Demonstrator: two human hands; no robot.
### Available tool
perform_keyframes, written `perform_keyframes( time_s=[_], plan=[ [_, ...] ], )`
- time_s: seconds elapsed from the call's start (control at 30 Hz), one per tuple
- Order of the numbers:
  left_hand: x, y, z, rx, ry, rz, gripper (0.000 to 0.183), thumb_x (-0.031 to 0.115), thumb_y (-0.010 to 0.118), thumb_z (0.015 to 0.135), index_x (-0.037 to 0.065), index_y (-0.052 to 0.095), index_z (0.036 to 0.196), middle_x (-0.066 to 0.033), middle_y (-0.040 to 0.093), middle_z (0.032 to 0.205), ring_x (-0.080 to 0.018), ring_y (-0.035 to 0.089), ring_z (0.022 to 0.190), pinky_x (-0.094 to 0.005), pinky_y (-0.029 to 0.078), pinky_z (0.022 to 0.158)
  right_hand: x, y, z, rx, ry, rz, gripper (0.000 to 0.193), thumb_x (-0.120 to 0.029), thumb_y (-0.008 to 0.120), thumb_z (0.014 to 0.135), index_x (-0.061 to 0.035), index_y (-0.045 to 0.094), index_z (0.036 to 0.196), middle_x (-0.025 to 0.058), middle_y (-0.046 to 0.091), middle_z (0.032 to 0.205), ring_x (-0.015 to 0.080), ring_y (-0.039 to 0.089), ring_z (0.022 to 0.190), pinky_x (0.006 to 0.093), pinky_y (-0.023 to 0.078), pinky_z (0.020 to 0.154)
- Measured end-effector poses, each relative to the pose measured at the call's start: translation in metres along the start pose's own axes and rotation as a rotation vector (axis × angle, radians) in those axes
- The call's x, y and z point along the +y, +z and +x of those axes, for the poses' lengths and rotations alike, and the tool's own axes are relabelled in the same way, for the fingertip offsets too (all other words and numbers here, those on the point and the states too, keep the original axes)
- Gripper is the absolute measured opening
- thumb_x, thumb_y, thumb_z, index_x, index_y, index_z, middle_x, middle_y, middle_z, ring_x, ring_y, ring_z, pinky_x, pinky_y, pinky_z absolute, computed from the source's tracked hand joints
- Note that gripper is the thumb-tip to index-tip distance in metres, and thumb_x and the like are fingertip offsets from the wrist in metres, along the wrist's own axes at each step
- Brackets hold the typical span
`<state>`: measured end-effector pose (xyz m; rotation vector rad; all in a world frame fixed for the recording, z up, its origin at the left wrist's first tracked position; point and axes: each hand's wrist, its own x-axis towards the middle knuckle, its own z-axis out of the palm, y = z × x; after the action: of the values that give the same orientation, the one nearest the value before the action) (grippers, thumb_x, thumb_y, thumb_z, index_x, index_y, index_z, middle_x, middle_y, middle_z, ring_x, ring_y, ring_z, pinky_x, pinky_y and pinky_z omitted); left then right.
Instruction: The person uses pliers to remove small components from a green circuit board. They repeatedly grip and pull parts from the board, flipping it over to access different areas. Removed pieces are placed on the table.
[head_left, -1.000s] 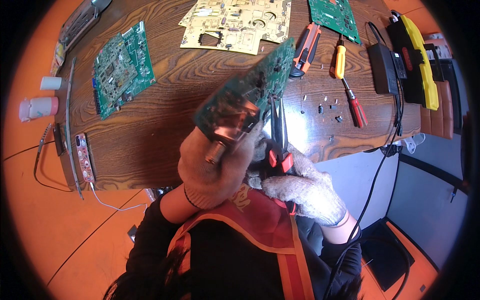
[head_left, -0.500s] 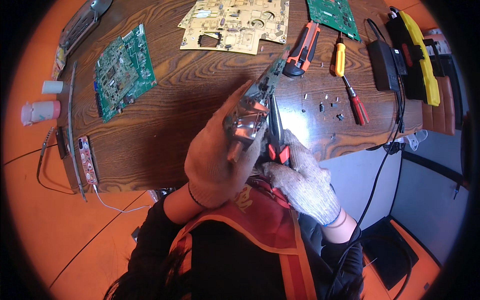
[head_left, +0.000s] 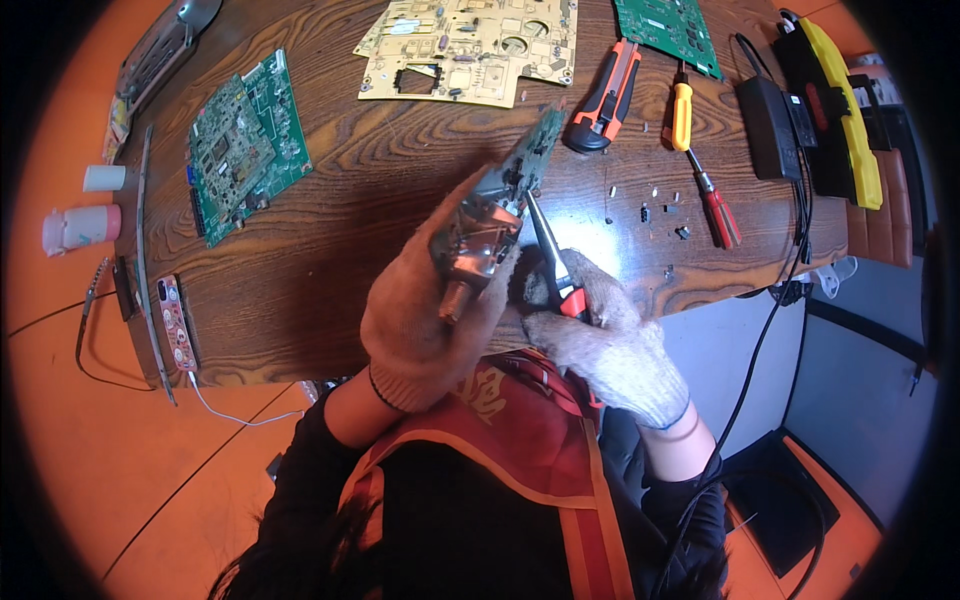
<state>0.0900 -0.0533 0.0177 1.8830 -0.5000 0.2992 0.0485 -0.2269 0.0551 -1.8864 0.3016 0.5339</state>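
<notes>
In a knit work glove, my left hand grips a circuit board that I see nearly edge-on, with shiny metal parts on its near end. My right hand, also gloved, is closed around needle-nose pliers with red handles. The tip of the pliers rests against or very close to the board's right face; whether the jaws pinch anything is too small to tell. Both hands are over the near edge of the wooden table, above a red apron.
Small loose components lie to the right, near a red-handled screwdriver, a yellow-handled screwdriver and an orange utility knife. Tan boards and green boards lie farther off. A black power adapter trails a cable.
The pliers' tip has shifted left and leans more to the left. The board has moved slightly left with my left hand. My right hand has gone a little right.
</notes>
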Motion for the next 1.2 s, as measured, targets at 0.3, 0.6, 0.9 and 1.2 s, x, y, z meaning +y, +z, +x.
perform_keyframes(
  time_s=[0.3, 0.6, 0.9, 1.2],
  plan=[
    [0.008, -0.006, 0.002, 0.055, 0.030, 0.453, 0.026, 0.004, 0.072, 0.085, 0.013, 0.072, 0.110, -0.0157, 0.062, 0.114, -0.0189, 0.065, 0.093, -0.0283, 0.053, 0.080, 0.011, -0.001, 0.008, 0.506, -0.358, -0.753, 0.027, -0.016, 0.073, 0.071, -0.0108, 0.060, 0.095, 0.0106, 0.057, 0.074, 0.0332, 0.061, 0.070, 0.0435, 0.048, 0.064],
    [0.024, -0.019, 0.032, 0.013, -1.120, -0.516, 0.040, 0.027, 0.073, 0.084, 0.002, 0.064, 0.114, -0.0081, 0.061, 0.100, -0.0170, 0.067, 0.075, -0.0291, 0.058, 0.061, 0.030, -0.029, 0.013, 0.425, -0.516, -0.975, 0.036, -0.013, 0.074, 0.064, -0.0121, 0.061, 0.098, 0.0081, 0.058, 0.080, 0.0305, 0.062, 0.073, 0.0415, 0.049, 0.064],
    [-0.003, -0.012, 0.033, -0.033, -1.154, -0.585, 0.035, 0.024, 0.072, 0.082, 0.000, 0.063, 0.106, -0.0080, 0.061, 0.093, -0.0173, 0.066, 0.061, -0.0294, 0.058, 0.053, 0.046, -0.024, 0.026, 0.462, -0.532, -0.991, 0.030, -0.010, 0.071, 0.067, -0.0113, 0.062, 0.096, 0.0091, 0.057, 0.077, 0.0290, 0.061, 0.068, 0.0399, 0.048, 0.062],
    [-0.023, 0.002, 0.025, -0.014, -1.250, -0.925, 0.025, 0.017, 0.064, 0.091, 0.000, 0.063, 0.109, -0.0089, 0.067, 0.092, -0.0167, 0.067, 0.076, -0.0274, 0.058, 0.063, 0.043, -0.021, 0.024, 0.501, -0.302, -0.266, 0.018, -0.011, 0.068, 0.081, -0.0037, 0.060, 0.096, 0.0167, 0.062, 0.076, 0.0361, 0.063, 0.069, 0.0404, 0.049, 0.064]
  ],
)
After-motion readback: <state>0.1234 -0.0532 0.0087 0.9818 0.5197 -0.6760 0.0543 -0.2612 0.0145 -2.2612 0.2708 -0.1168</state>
